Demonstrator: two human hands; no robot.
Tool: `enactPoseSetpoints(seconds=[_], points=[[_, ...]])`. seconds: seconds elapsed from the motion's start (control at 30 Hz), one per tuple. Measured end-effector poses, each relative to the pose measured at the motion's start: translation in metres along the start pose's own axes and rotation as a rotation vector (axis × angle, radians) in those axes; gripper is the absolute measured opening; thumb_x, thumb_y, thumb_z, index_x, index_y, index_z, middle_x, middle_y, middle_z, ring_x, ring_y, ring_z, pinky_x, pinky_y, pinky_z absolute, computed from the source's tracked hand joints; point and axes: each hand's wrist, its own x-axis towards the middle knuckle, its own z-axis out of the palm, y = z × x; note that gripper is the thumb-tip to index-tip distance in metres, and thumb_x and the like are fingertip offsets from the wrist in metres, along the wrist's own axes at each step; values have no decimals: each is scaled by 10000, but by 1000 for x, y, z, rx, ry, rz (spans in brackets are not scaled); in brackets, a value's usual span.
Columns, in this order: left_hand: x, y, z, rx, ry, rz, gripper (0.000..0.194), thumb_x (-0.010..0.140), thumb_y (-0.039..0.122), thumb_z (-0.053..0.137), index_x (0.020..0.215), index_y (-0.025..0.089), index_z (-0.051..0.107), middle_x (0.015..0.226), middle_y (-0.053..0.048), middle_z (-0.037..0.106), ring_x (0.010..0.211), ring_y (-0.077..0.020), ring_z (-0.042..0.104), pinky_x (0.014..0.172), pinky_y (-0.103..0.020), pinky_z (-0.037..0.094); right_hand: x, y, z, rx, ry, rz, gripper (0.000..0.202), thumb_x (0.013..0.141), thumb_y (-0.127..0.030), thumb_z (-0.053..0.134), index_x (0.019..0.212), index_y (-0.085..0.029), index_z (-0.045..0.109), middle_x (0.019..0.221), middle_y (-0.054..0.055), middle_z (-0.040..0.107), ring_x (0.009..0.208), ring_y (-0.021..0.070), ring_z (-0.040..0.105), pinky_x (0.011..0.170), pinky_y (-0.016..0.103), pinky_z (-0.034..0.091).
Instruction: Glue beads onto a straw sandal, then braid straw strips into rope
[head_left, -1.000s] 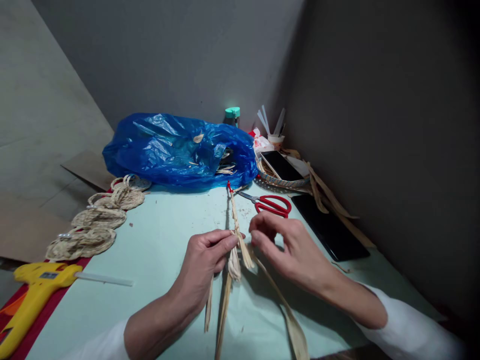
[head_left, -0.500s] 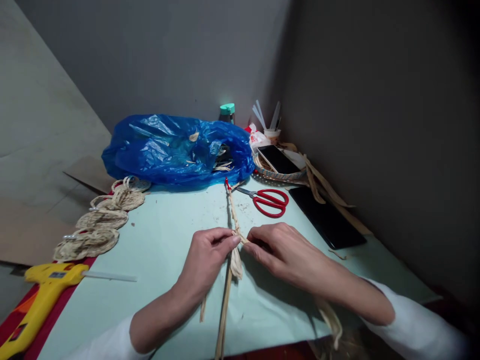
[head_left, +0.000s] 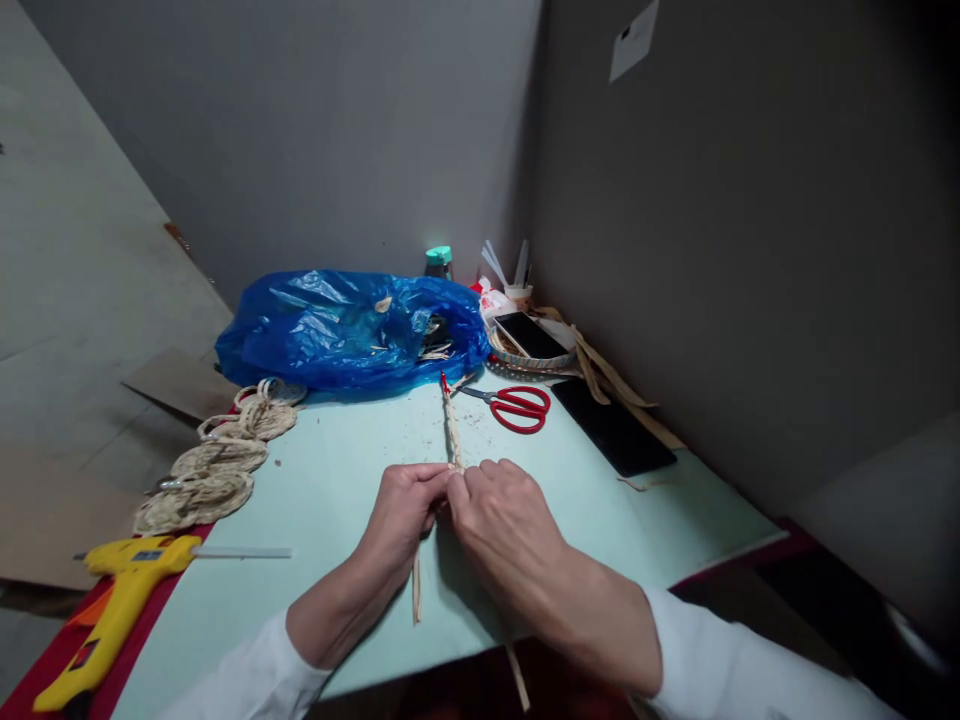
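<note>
A narrow braid of pale dried plant strips (head_left: 451, 430) runs from a red tie (head_left: 443, 382) near the blue bag down to my fingers. My left hand (head_left: 403, 512) pinches the lower end of the braid between thumb and fingers. Pressed up against it, my right hand (head_left: 504, 525) has its fingers curled around the same spot, covering the crossing strips. One loose strip (head_left: 417, 592) hangs below my left hand, and another strip (head_left: 517, 678) dangles past the table's front edge. Red-handled scissors (head_left: 517, 408) lie just beyond my right hand.
A blue plastic bag (head_left: 322, 330) fills the back. Coiled braided pieces (head_left: 217, 457) line the left edge, with a yellow glue gun (head_left: 124, 590) nearer me. At right are a black tablet-like slab (head_left: 616, 425), a phone (head_left: 532, 335) on a basket (head_left: 517, 358), and plant strips (head_left: 607, 365).
My right hand has moved left and turned over, closing in against my left hand. The strips below the braid have shifted and are now mostly hidden. The whole view has tilted and shifted slightly.
</note>
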Motion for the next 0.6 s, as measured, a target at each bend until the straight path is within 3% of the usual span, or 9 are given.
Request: enactPoseSetpoints(seconds=[0.2,0.33,0.4,0.47,0.53,0.6], points=[[-3,-1,-9,-139,-121,1,305,711,343,684,548,137,531,483,87,279,451,-41,158,427,-205,86,-5,-20,6,-108,77,-33,233,789,5,421,919,-74,598,792,129,604,695,231,570,624,351,444],[-5,2,-10,-134,-114,-12,246,681,335,735,655,110,640,483,78,360,433,-29,190,423,-196,99,-10,-18,4,-79,20,-52,269,791,-10,454,1013,-38,605,873,160,627,766,256,591,669,370,459],[-6,4,-11,-127,-93,-18,240,665,324,752,716,99,687,482,64,410,427,-29,234,424,-192,116,-12,-6,-6,64,-19,-103,271,799,-95,535,1055,-47,608,935,167,643,819,266,598,710,370,454],[-8,6,-11,-137,-79,0,233,660,322,756,686,99,694,458,65,402,424,-32,258,425,-189,139,-11,12,-17,370,-81,-120,231,842,-282,575,993,-119,636,895,111,661,794,224,597,700,319,439],[-9,7,-11,-147,-72,11,219,646,309,766,653,102,694,444,66,409,419,-34,279,429,-186,185,-5,31,-24,636,-30,13,284,925,-375,467,895,-154,645,847,72,660,764,174,582,684,273,410],[-11,8,-10,-149,-69,17,208,633,296,775,682,103,714,460,50,469,436,-51,354,458,-190,273,4,44,-21,790,41,92,319,954,-364,409,859,-152,628,830,60,652,753,154,565,690,265,390]])
